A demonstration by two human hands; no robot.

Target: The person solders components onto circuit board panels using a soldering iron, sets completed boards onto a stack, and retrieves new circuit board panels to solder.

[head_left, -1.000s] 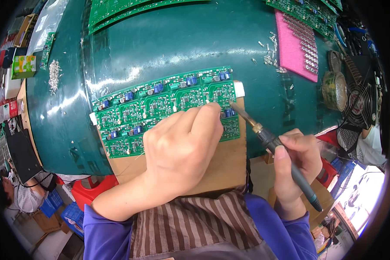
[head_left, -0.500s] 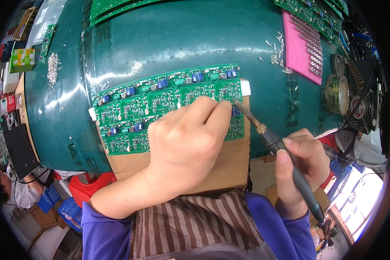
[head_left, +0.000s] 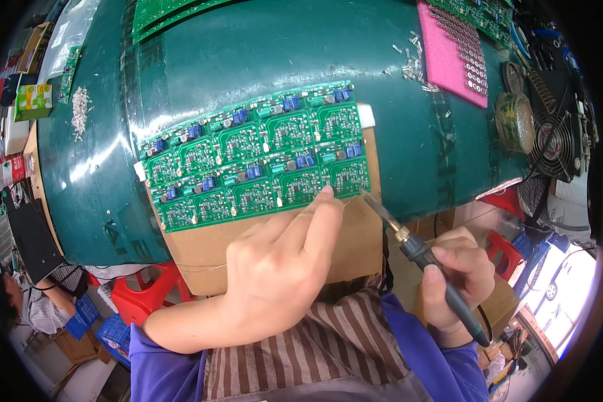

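A green panel of circuit boards (head_left: 248, 194) with blue and dark components lies on a brown board (head_left: 208, 251). My right hand (head_left: 461, 278) grips a soldering iron (head_left: 419, 251), its tip at the panel's lower right corner. At the panel's lower edge, my left hand (head_left: 275, 258) has its fingers closed, the index fingertip just left of the iron's tip. A thin solder wire (head_left: 211, 267) runs out on the left side of this hand, and a bit of it shows near the fingertips; the pinch itself is partly hidden.
On the green table mat (head_left: 275, 53), a pink foam pad (head_left: 442, 57) holds rows of small round parts, beside loose pins (head_left: 414, 63). Another small heap of parts (head_left: 80, 110) lies left. More circuit panels (head_left: 174, 13) sit at the far edge. A fan (head_left: 557, 151) stands right.
My left hand has come back toward me, uncovering the panel's lower row. The iron's tip has shifted from the upper row to the lower right corner. The whole view has shifted slightly.
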